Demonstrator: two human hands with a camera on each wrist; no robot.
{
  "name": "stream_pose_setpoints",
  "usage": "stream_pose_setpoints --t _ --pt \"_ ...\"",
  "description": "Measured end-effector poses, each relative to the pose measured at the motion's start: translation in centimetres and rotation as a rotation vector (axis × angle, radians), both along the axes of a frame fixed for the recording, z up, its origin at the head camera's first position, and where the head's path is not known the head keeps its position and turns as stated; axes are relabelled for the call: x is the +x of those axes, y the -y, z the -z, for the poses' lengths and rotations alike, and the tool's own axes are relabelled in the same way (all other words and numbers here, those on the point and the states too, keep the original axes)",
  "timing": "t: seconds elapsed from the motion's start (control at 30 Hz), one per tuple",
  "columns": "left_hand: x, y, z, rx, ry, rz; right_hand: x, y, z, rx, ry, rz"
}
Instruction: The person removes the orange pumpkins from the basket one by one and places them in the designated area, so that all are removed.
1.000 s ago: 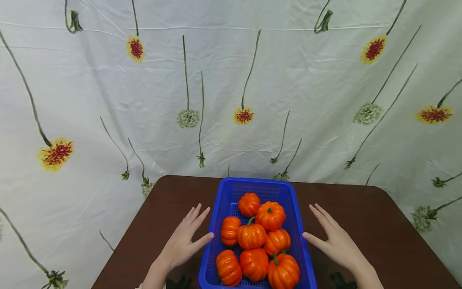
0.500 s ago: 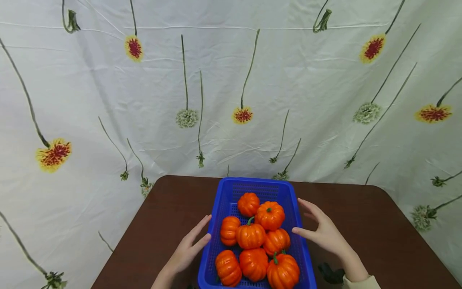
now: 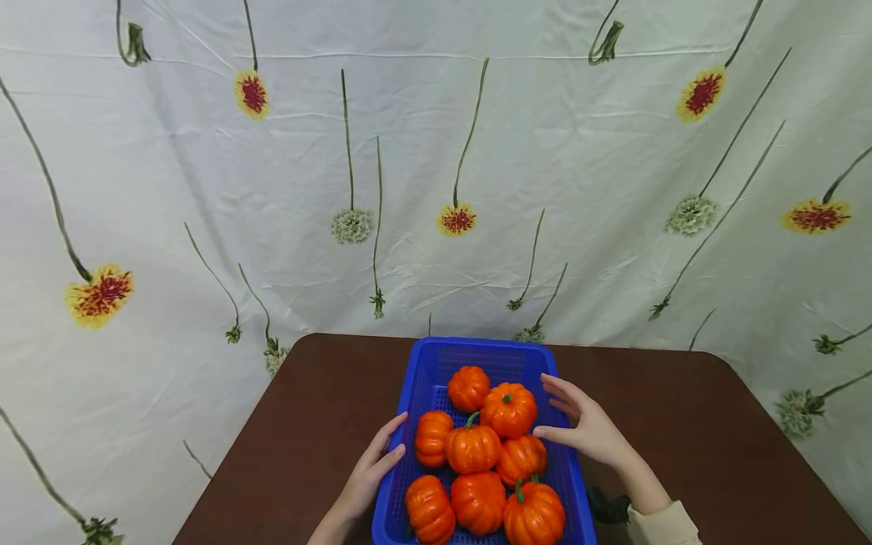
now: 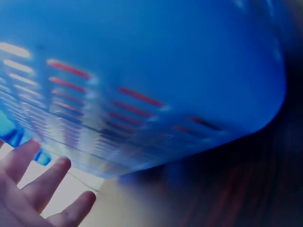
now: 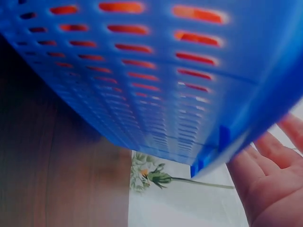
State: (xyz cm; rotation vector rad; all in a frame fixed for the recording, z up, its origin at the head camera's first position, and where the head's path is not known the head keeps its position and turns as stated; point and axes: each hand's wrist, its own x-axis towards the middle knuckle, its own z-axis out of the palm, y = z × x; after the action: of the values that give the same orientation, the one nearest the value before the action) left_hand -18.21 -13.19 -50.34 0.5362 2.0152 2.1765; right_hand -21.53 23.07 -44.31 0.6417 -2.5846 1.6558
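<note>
A blue plastic basket (image 3: 485, 354) with slotted walls holds several orange toy pumpkins (image 3: 472, 449), some with green stems. At the basket's left rim is my left hand (image 3: 368, 469), thumb and fingers spread apart, fingertips right at the edge. My right hand (image 3: 589, 431) reaches over the right rim, its thumb tip close to a pumpkin (image 3: 521, 459) inside and its fingers loosely extended. In the left wrist view, straight fingers (image 4: 49, 182) show beside the basket wall (image 4: 189, 56). The right wrist view shows the right palm (image 5: 279, 189) below the rim's edge.
The basket stands on a dark brown table (image 3: 654, 393) with rounded far corners. Behind it hangs a pale cloth (image 3: 422, 166) printed with flowers. A black object (image 3: 606, 506) shows beneath the right wrist.
Both hands have moved inward: the left from beside the basket to its left rim, the right across the right rim over the pumpkins. The basket and pumpkins have stayed in place.
</note>
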Motion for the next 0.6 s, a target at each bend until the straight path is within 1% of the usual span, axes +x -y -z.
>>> stream_pose_setpoints --t 0.13,0.2,0.27,0.43,0.6 --pt "0.0 -0.3 0.4 0.051 0.033 -0.011 -0.3 0.6 0.2 0.004 0.032 -0.015" --pt "0.1 -0.3 0.5 0.061 0.043 -0.017 -0.5 0.8 0.3 0.003 0.047 -0.023" --pt "0.1 -0.3 0.6 0.065 0.047 -0.020 -0.6 1.1 0.3 0.011 0.048 -0.033" --pt "0.1 -0.1 0.7 0.071 0.049 0.009 -1.0 1.9 0.3 0.030 0.030 -0.052" --pt "0.0 0.0 0.8 0.063 0.054 0.017 -1.1 2.2 0.4 0.033 0.020 -0.043"
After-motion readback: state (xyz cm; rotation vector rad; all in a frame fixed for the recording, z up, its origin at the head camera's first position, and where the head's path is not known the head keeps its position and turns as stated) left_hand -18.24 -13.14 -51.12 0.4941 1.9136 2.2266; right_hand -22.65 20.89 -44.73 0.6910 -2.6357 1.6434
